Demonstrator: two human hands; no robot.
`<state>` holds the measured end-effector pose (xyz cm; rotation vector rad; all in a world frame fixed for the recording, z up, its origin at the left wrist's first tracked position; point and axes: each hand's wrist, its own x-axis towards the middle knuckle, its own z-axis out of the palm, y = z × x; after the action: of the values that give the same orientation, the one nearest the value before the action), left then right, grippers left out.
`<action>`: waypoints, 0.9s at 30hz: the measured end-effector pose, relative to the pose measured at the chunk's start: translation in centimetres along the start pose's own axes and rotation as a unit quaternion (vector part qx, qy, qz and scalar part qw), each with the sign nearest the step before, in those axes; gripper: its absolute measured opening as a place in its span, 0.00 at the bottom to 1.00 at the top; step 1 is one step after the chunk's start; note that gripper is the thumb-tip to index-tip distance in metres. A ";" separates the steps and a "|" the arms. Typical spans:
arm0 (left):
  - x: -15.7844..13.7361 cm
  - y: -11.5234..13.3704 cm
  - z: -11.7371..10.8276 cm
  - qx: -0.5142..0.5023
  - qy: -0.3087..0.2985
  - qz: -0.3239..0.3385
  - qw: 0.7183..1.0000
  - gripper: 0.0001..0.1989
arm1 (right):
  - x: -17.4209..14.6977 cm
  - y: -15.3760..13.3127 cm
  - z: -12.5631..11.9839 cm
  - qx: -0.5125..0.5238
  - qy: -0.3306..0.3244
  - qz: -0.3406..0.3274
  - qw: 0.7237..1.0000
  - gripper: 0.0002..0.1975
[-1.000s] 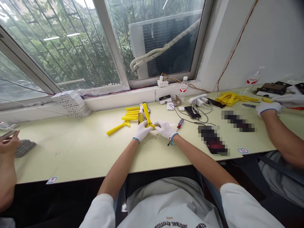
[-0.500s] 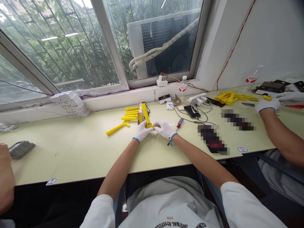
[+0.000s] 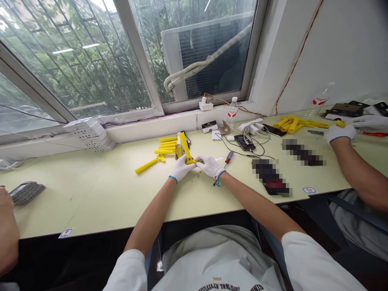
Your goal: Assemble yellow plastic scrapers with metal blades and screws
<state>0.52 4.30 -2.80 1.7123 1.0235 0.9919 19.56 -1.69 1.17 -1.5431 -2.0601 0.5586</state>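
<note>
Between my gloved hands a yellow plastic scraper [image 3: 185, 146] stands with its handle pointing away from me and its wide head toward me. My left hand [image 3: 182, 167] is closed on the left side of that head. On its right side, the fingers of my right hand [image 3: 207, 165] pinch the edge; any small part between them is too small to make out. A few tiny screws [image 3: 198, 175] lie on the table just below. Beside my right wrist rests a screwdriver [image 3: 229, 157] with a red and clear handle. Another yellow scraper [image 3: 150, 165] lies to the left, near several more yellow handles [image 3: 166, 148].
Behind my right hand are a phone [image 3: 245, 142], cables and a power strip [image 3: 252, 126]. A water bottle [image 3: 232, 111] stands by the sill. White boxes [image 3: 91, 133] are stacked at the left. A co-worker's gloved hand [image 3: 341, 133] is at the right, near a yellow pile [image 3: 292, 123].
Both my hands stay at nearly the same spot with the scraper held between them. The view has shifted very slightly.
</note>
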 end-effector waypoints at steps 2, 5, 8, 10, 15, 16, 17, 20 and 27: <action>-0.1 0.2 0.0 0.005 0.003 -0.005 1.000 0.19 | -0.1 0.0 0.0 0.000 0.000 -0.002 1.000 0.22; -0.1 0.3 0.1 -0.002 0.008 -0.020 1.000 0.18 | -0.1 -0.1 0.0 0.002 -0.002 -0.003 1.000 0.22; -0.1 0.4 0.1 -0.008 0.011 -0.027 1.000 0.18 | -0.1 0.0 -0.1 0.001 -0.005 -0.006 1.000 0.21; -0.1 0.4 0.1 -0.007 0.012 -0.027 1.000 0.18 | 0.0 0.1 -0.1 0.001 -0.009 -0.009 1.000 0.21; -0.1 0.6 0.0 -0.004 0.012 -0.033 0.999 0.19 | 0.5 0.3 -0.3 -0.001 -0.017 -0.014 1.000 0.22; -0.1 0.6 0.0 -0.002 0.013 -0.032 0.999 0.18 | 0.7 0.4 -0.4 -0.002 -0.018 -0.015 1.000 0.21; -0.1 0.6 -0.1 0.001 0.016 -0.030 0.999 0.18 | 1.0 0.5 -0.5 -0.003 -0.016 -0.015 1.000 0.20; 0.0 0.5 -0.2 0.019 0.026 -0.024 0.999 0.18 | 1.5 1.1 -1.2 -0.014 -0.008 -0.013 1.000 0.18; 0.1 -0.1 -0.5 0.044 0.034 -0.030 0.998 0.17 | 1.1 4.4 -3.6 -0.058 -0.091 -0.013 0.994 0.12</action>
<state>0.13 4.57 -2.70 1.7184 1.1707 0.9861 24.81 0.69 1.55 -1.5789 -2.2827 0.5979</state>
